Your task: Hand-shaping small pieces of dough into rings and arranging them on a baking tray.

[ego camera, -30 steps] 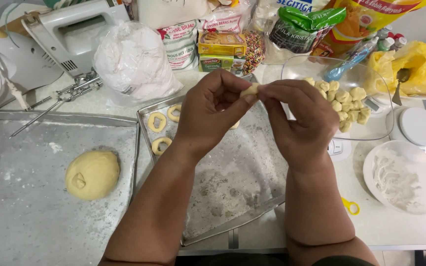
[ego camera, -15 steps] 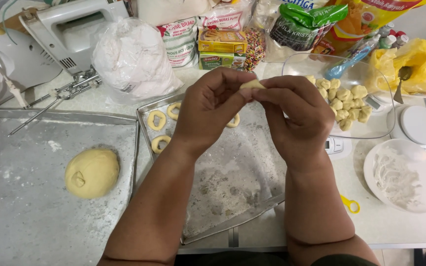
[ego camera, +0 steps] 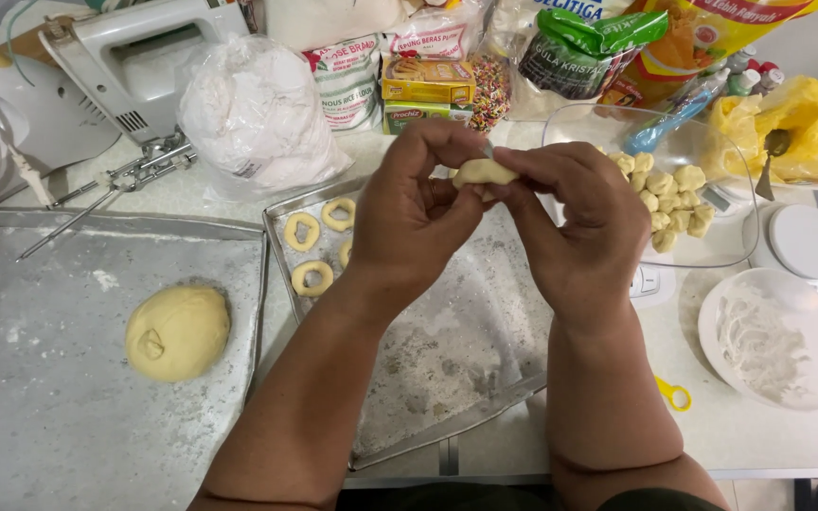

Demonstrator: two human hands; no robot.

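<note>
Bright, even overhead light; sharp, slight edge distortion.

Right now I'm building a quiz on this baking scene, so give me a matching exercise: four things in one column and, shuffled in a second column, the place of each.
Things:
1. Dough ball
2. Dough rings
3. Small dough lumps
4. Dough piece

Places:
A. In the clear glass bowl
B. Pinched between both hands, left and right
C. On the large floured tray at the left
D. At the far end of the smaller tray

Pairs: 1-C, 2-D, 3-A, 4-B
</note>
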